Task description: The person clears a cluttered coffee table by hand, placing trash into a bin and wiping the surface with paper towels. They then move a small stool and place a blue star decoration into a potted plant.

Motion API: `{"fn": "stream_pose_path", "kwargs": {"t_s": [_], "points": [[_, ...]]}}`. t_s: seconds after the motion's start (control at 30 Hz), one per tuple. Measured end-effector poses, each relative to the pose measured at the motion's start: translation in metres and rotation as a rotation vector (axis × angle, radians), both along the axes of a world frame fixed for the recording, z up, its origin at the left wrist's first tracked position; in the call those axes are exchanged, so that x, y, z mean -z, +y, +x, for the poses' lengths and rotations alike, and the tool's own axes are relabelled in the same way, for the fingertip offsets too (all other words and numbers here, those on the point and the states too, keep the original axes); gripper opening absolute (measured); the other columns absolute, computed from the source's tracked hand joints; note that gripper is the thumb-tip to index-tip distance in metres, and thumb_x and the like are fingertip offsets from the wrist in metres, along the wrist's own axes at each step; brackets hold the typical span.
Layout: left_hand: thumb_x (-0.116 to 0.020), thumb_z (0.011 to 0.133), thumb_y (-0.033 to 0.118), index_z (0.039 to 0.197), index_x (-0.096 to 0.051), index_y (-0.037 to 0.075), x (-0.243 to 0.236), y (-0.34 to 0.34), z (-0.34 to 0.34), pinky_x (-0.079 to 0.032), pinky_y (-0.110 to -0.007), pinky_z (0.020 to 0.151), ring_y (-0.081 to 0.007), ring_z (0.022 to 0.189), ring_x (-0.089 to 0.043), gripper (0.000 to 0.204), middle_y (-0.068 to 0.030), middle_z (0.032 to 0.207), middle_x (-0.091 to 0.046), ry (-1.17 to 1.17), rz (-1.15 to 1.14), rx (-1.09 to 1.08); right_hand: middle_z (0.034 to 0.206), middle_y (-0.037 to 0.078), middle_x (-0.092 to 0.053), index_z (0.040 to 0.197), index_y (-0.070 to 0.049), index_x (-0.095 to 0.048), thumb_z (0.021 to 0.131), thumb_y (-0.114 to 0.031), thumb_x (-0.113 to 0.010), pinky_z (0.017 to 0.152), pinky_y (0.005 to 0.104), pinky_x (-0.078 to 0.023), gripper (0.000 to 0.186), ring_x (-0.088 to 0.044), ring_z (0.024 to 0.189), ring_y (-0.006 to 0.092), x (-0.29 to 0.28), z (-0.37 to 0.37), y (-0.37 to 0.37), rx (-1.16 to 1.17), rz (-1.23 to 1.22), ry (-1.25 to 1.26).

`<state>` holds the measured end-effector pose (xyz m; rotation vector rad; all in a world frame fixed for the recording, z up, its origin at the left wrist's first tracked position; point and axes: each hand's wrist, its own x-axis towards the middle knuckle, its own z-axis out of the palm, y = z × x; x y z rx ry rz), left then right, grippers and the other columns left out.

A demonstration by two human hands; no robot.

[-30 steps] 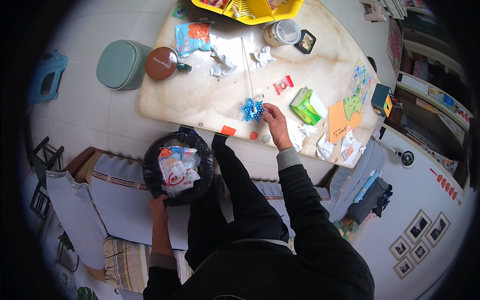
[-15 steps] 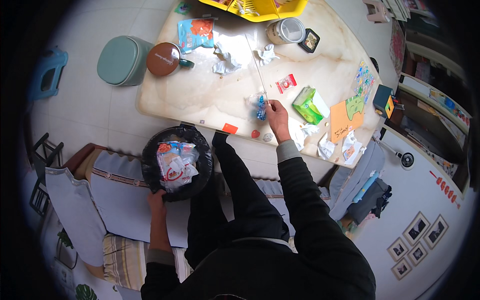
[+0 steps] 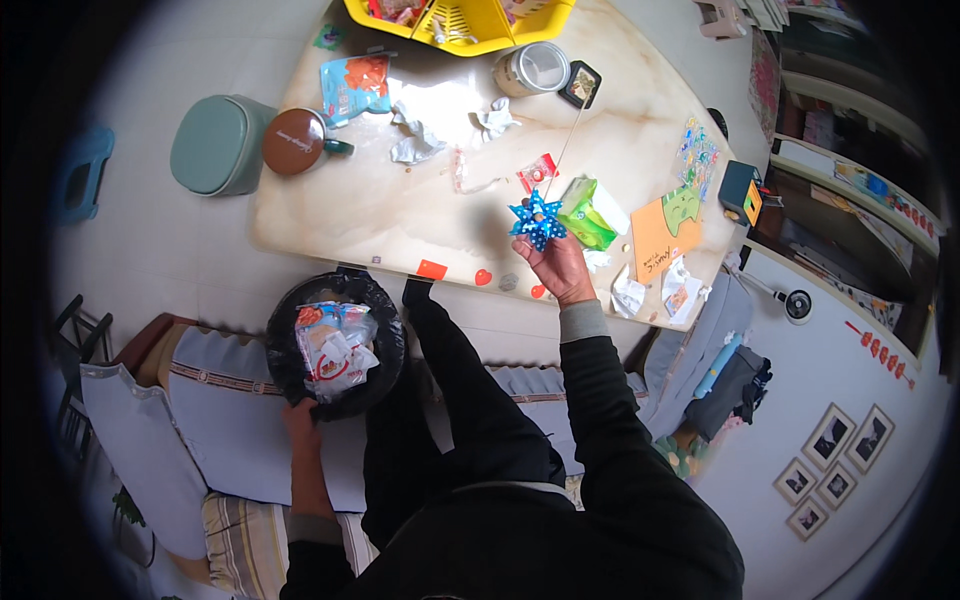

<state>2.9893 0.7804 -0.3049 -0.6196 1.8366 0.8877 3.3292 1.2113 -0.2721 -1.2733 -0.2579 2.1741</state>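
A blue pinwheel with white dots (image 3: 537,212) is in my right hand (image 3: 563,270), above the near part of the marble-look table (image 3: 400,225). My fingers are closed around it near its centre, and its thin stick points toward the far side of the table. My left hand (image 3: 301,424) grips the near rim of a trash bin lined with a black bag (image 3: 288,372), beside my legs. Crumpled packaging (image 3: 336,352) fills the bin's middle. Next to the pinwheel lie a red snack packet (image 3: 538,172) and a green tissue pack (image 3: 590,214).
Crumpled tissues (image 3: 415,138), a blue pouch (image 3: 355,88), a clear jar (image 3: 535,68) and a yellow divided basket (image 3: 470,40) occupy the table's far half. A brown-lidded mug (image 3: 293,141) stands at the left edge, near a green lidded bin (image 3: 218,146). Behind me is a sofa (image 3: 230,400).
My right hand has turned and lifted the pinwheel, so its spread blades now show from above. The left hand still holds the bin's rim. The whole view has shifted slightly.
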Motion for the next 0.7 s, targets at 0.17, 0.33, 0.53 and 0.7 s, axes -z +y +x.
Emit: {"fn": "stream_pose_path", "kwargs": {"t_s": [0.17,0.33,0.53,0.7], "points": [[-0.060,0.063,-0.001,0.086,-0.059,0.001,0.007,-0.009,-0.003,-0.045,-0.031,0.063,-0.0188,0.069,-0.056,0.023,-0.0045,0.076,-0.056,-0.011,-0.052,0.060,0.094,0.008,-0.063,0.116,-0.001,-0.054,0.099,-0.017,-0.044,0.076,0.0341,-0.056,0.026,-0.062,0.078,0.0171,-0.008,0.006,0.014,0.049,0.039,-0.191],[-0.059,0.064,-0.001,0.087,-0.059,0.000,0.005,-0.004,0.001,-0.044,-0.031,0.064,-0.0187,0.070,-0.056,0.023,-0.0042,0.076,-0.056,0.030,0.063,0.028,0.075,0.001,-0.059,0.096,-0.005,-0.059,0.098,-0.024,-0.050,0.058,0.0253,-0.050,0.021,-0.056,0.062,0.0108,-0.002,0.036,0.079,0.111,0.176,-0.364],[-0.062,0.065,0.001,0.088,-0.061,-0.001,0.000,-0.005,0.001,-0.044,-0.031,0.065,-0.0188,0.071,-0.056,0.024,-0.0052,0.077,-0.058,0.045,-0.010,0.064,0.075,0.001,-0.060,0.091,-0.008,-0.059,0.093,-0.023,-0.054,0.057,0.0237,-0.047,0.016,-0.056,0.062,0.0107,0.039,0.076,0.173,-0.014,0.191,-0.749],[-0.062,0.065,0.002,0.088,-0.063,-0.002,-0.003,0.003,0.005,-0.044,-0.031,0.065,-0.0187,0.071,-0.056,0.023,-0.0047,0.077,-0.059,0.009,-0.031,0.049,0.084,0.003,-0.063,0.117,-0.004,-0.061,0.091,-0.026,-0.058,0.062,0.0279,-0.048,0.034,-0.062,0.072,0.0127,0.047,0.068,0.194,-0.048,0.292,-1.026]]}}
